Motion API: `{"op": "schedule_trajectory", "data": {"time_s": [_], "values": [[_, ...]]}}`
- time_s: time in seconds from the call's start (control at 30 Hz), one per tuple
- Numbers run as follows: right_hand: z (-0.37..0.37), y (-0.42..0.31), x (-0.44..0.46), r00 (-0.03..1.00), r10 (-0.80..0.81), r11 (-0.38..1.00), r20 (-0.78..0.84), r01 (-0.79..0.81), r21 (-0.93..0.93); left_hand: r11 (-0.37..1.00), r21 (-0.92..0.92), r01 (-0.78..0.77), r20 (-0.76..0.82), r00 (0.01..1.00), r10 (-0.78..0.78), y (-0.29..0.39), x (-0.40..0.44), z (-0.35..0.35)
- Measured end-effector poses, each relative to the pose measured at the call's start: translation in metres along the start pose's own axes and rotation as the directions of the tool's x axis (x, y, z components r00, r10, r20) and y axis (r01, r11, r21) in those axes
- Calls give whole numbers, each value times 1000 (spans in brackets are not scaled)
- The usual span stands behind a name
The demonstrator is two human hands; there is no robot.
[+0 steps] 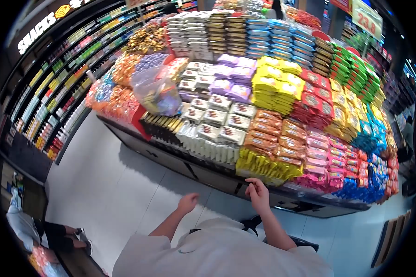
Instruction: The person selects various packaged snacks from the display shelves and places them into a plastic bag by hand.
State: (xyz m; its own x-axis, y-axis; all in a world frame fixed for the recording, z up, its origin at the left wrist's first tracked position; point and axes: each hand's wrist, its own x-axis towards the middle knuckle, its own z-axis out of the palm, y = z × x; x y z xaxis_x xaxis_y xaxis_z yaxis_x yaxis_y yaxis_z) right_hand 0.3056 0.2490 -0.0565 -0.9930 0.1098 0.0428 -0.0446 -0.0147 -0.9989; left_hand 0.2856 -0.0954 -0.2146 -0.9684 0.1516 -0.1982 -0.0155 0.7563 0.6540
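My left hand (188,202) hangs over the pale floor in front of the snack display, its fingers curled; what they hold, if anything, is too small to tell. Near the display's front edge is my right hand (257,190), with thumb and index finger apart and nothing visible between them. Just beyond it lie yellow-green packets (268,165), with orange-brown packets (265,135) behind. White packets (209,131) are stacked in rows to the left, and pink packets (315,165) to the right. Neither hand touches the goods.
A filled clear plastic bag (158,92) sits on the display's left part, beside loose wrapped sweets (115,99). Shelves of bottles (55,101) line the left wall. At the lower left a person (25,224) is partly visible. Wooden slats (390,237) stand at right.
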Motion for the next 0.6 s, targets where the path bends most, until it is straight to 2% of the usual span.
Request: {"op": "schedule_trajectory", "data": {"time_s": [0.1, 0.13, 0.17, 0.2, 0.23, 0.27, 0.3, 0.33, 0.37, 0.4, 0.47, 0.5, 0.53, 0.57, 0.6], "values": [[52, -4, 18, 996, 42, 999, 83, -42, -2, 957, 65, 282, -27, 959, -281, -123, -82, -9], [69, -8, 28, 991, 47, 999, 124, -45, -18, 917, 70, 394, -6, 919, -394, -159, -116, -7], [86, -12, 38, 985, 50, 998, 164, -45, -33, 904, 214, 370, 37, 922, -386, -231, -149, 14], [102, -17, 48, 982, 48, 999, 181, -43, -33, 809, 283, 516, 54, 833, -550, -230, -184, 5], [118, -21, 58, 973, 11, 1000, 229, -7, -19, 713, 662, 230, 354, 743, -568, -260, -208, 9], [133, -26, 71, 961, -27, 1000, 277, 30, -5, 716, 599, 357, 275, 749, -603, -298, -241, 37], [147, -35, 83, 956, -29, 999, 291, 34, -11, 712, 677, 185, 393, 727, -562, -282, -272, 18], [160, -48, 94, 939, -82, 995, 335, 94, -19, 736, 599, 316, 266, 788, -555, -293, -296, 40], [172, -62, 107, 915, -131, 988, 380, 152, -25, 741, 588, 324, 347, 727, -592, -288, -317, 34], [181, -80, 120, 909, -128, 988, 396, 153, -32, 726, 547, 416, 346, 677, -649, -291, -331, 47], [197, -119, 154, 818, -208, 927, 536, 340, -159, 786, 572, 235, 470, 691, -549, -280, -341, 60], [208, -136, 177, 778, -274, 880, 565, 440, -180, 789, 562, 247, 468, 691, -550, -277, -331, 68], [221, -151, 199, 733, -332, 824, 595, 532, -196, 795, 534, 286, 502, 650, -571, -271, -321, 76], [233, -167, 220, 719, -331, 811, 612, 548, -205, 798, 508, 324, 536, 606, -587, -265, -311, 83], [246, -181, 242, 703, -335, 796, 627, 567, -210, 821, 487, 297, 542, 635, -551, -263, -295, 89]]}}
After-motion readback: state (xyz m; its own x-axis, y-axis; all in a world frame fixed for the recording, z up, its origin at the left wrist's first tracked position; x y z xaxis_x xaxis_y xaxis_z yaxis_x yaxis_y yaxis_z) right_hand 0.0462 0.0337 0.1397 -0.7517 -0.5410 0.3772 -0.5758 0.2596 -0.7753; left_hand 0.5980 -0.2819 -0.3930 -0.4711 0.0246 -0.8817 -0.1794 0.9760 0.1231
